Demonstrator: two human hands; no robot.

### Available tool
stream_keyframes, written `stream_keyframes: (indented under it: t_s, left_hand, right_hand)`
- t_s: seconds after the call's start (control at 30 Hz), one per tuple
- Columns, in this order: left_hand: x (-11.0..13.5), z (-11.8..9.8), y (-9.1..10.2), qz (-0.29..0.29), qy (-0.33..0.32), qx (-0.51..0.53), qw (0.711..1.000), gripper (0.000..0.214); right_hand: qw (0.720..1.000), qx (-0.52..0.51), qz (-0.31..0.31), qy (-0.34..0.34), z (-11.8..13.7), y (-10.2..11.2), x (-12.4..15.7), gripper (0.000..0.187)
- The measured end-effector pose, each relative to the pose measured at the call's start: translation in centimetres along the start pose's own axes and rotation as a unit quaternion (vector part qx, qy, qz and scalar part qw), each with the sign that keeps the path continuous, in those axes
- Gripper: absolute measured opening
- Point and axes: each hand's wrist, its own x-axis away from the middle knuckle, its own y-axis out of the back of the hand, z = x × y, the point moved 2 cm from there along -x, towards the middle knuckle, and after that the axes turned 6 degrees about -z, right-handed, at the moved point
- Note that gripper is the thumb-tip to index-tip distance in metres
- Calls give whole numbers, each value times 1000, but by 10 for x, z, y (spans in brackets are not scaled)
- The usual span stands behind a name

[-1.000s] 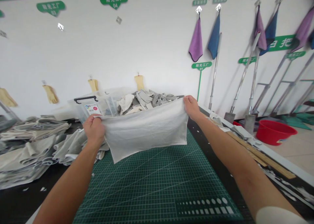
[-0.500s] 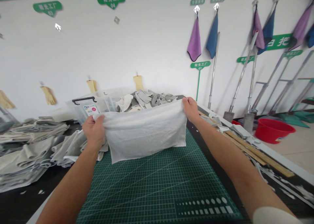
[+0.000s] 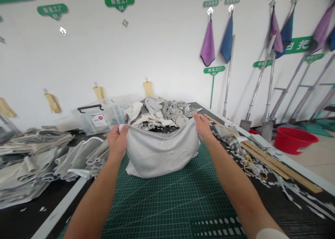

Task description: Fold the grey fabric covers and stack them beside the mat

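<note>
Left hand (image 3: 117, 143) and right hand (image 3: 203, 127), held apart, clamp the top edge of a pale grey cloth (image 3: 159, 155), which sags onto a green cutting mat (image 3: 167, 204) on a black table (image 3: 288, 218). The hands have drawn closer than a moment earlier, when the cloth hung flatter and tauter. Beyond it rises a heap of grey fabric scraps (image 3: 159, 113), beside a clear plastic storage box (image 3: 91, 118). Stacked grey fabric pieces (image 3: 81, 158) lie left; scissors (image 3: 248, 166) and a wooden strip (image 3: 277, 165) lie among trimmings right.
</note>
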Motion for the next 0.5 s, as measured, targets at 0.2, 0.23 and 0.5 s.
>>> stream_keyframes:
  t_s: [0.2, 0.23, 0.5]
  left_hand:
    - [8, -4, -6, 13, -9, 1, 1000, 24]
    - [9, -4, -6, 15, -10, -4, 1000, 24]
    - [-1, -12, 17, 131, -68, -100, 984, 20]
  right_hand:
    - [999, -26, 27, -21, 8, 3, 3, 42]
    - [999, -19, 33, -16, 11, 4, 3, 42]
    - [993, -14, -38, 113, 26, 26, 1, 40]
